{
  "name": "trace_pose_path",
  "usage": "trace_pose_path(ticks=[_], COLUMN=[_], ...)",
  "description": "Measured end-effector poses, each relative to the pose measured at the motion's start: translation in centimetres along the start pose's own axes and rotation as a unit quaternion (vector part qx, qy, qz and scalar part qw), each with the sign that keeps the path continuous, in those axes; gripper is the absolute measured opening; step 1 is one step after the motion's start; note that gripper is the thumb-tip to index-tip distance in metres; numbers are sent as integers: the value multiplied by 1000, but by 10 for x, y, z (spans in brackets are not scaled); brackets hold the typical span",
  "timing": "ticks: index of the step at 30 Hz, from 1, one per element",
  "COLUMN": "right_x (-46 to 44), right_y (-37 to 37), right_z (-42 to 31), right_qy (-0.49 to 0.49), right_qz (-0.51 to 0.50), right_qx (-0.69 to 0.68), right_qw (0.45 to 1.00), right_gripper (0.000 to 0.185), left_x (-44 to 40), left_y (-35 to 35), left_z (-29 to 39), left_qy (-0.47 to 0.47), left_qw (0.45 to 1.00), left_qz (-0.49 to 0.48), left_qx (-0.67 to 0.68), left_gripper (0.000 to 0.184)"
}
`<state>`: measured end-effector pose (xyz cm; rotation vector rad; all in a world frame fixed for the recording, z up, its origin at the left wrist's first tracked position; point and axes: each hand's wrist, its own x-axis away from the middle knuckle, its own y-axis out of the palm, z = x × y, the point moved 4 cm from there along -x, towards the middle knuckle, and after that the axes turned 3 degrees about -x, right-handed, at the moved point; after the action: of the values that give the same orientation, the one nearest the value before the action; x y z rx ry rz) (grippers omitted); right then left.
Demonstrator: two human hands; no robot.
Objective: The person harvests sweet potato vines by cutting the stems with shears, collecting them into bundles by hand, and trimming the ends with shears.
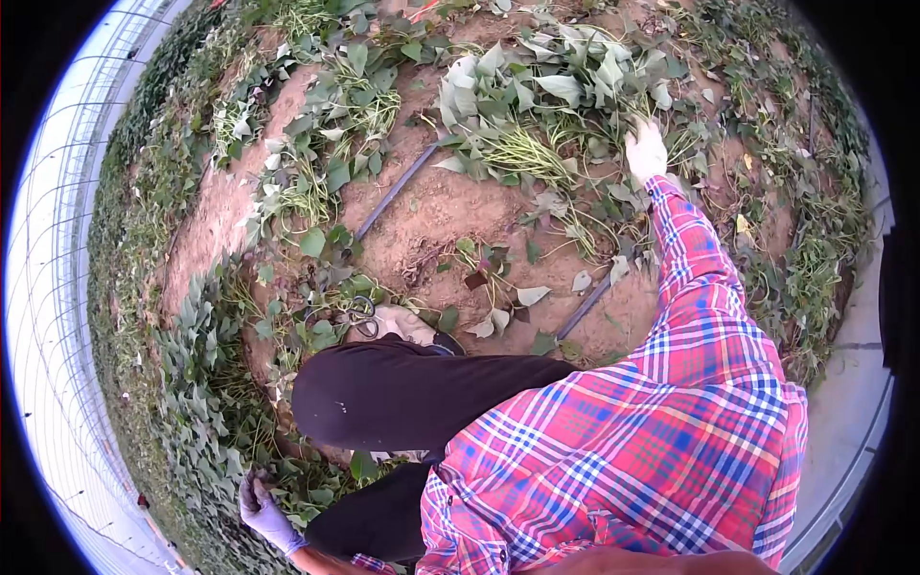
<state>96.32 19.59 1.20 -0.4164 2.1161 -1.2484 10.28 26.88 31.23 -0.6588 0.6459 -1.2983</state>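
1 large bundle of vines (pixel 522 156): on reddish soil (pixel 446 211), white-gloved right hand (pixel 646 151) at its edge; whether the fingers close on stems cannot be told. Left hand (pixel 266 515): purple-gloved, fingertips soiled, low beside leafy growth (pixel 196 335); hold unclear. Progress, judged: bundle and 1 smaller heap (pixel 374 110) gathered; leafy growth apparently ungathered. Materials: limp, pale-backed leaves; thin green stems; crumbly soil; 2 straight dark strips (pixel 395 194).

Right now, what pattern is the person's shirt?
The shirt is plaid: red with blue and white bands, best seen in the head view.
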Motion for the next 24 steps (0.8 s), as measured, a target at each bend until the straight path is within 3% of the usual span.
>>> trace_pose_path(ticks=[6, 7, 9, 12, 13, 14, 15, 17, 19, 22, 24], right_x=[153, 170, 200, 198, 191, 179, 167, 146, 132, 143, 166], right_y=[-48, -55, -51, -51, -39, -42, -45, -36, -34, -44, -58], right_z=[-83, -100, -116, -158, -167, -190, -212, -258, -313, -406, -461], right_qy=[-35, -32, -50, -44, -106, -67, -85, -81, -174, -189, -363], right_qz=[-135, -194, -205, -257, -212, -265, -266, -304, -300, -414, -417], right_qx=[-172, -210, -250, -313, -269, -373, -386, -463, -480, -511, -428], right_qw=[975, 958, 945, 913, 934, 887, 879, 828, 806, 729, 715], right_gripper=[42, 39, 39, 37, 37, 37, 38, 38, 38, 36, 34], left_x=[12, 18, 20, 42, 55, 63, 79, 106, 131, 162, 181], left_y=[-18, -21, -41, -74, -76, -83, -87, -95, -90, -73, -47], left_z=[-16, 2, -9, -20, 3, -1, -5, -30, -54, -105, -128], left_qy=[12, -43, 2, 10, -23, 12, 14, -47, -80, -120, -186], left_qw=[999, 998, 997, 990, 984, 982, 974, 962, 948, 945, 931], left_qz=[30, 37, 80, 139, 162, 186, 225, 267, 292, 271, 253], left_qx=[17, -20, -23, -21, -64, -20, -19, 40, 101, 139, 188], left_gripper=[26, 26, 26, 26, 26, 25, 24, 23, 22, 22, 22])
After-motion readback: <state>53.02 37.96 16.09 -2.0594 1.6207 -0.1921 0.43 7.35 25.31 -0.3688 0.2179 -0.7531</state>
